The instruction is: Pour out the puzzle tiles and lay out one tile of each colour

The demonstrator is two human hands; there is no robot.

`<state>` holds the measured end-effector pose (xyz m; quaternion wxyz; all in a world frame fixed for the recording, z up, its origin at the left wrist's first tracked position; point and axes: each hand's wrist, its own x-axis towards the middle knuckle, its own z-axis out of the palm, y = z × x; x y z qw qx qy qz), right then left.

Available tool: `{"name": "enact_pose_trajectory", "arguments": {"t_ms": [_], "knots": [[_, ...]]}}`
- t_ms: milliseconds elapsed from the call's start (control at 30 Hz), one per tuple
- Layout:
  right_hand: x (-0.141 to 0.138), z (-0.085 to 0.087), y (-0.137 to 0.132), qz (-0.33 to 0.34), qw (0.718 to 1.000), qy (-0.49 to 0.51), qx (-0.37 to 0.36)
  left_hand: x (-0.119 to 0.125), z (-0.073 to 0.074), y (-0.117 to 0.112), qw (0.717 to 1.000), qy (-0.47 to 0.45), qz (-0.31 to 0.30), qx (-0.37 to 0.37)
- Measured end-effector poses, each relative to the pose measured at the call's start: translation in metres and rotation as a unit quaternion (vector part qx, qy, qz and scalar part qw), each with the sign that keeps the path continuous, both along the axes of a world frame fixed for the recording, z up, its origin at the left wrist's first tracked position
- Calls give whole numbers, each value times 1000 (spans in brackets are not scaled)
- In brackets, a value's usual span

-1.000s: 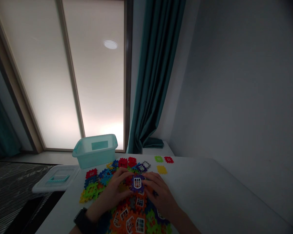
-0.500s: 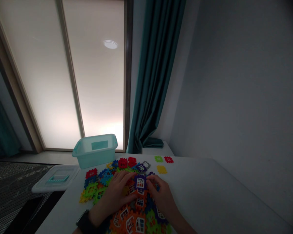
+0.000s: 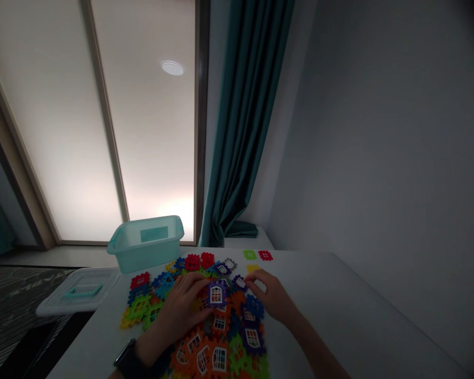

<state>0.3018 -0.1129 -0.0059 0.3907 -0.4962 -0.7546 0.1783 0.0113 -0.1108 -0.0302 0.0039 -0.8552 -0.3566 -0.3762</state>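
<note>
My left hand (image 3: 184, 309), with a dark watch on its wrist, grips the left edge of a purple square tile with a white window insert (image 3: 217, 295). Over the pile's right edge, my right hand (image 3: 274, 296) has its thumb and forefinger closed on a smaller-looking purple window tile (image 3: 239, 282). Beneath both hands spreads a heap of notched plastic building tiles. Orange window tiles (image 3: 220, 359) lie nearest me, a purple window tile (image 3: 253, 339) to their right, and green tiles (image 3: 138, 308) at the left.
A teal plastic bin (image 3: 148, 255) stands at the table's back left. Its clear lid (image 3: 79, 289) lies beside it. Green (image 3: 250, 255), red (image 3: 265, 255) and yellow (image 3: 253, 268) tiles lie apart at the back. The white table (image 3: 319, 316) extends right, towards the wall.
My right hand has left the tile in my left hand and moved right to another purple tile. My left hand keeps its hold. The view has shifted slightly right.
</note>
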Motion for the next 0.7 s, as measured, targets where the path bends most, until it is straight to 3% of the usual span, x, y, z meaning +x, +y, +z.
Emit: {"name": "enact_pose_trajectory", "arguments": {"t_ms": [200,367,567,700], "knots": [[40,-11,3,50,991,-107,-63,0,3,-1,1000,6,2,-3],[38,-18,-1,33,980,-155,-117,-1,0,2,1000,20,5,-3],[31,-9,0,28,959,-201,-199,-1,2,1,1000,24,4,-2],[27,-6,-1,34,955,-211,-204,-1,2,0,1000,27,5,-2]]}}
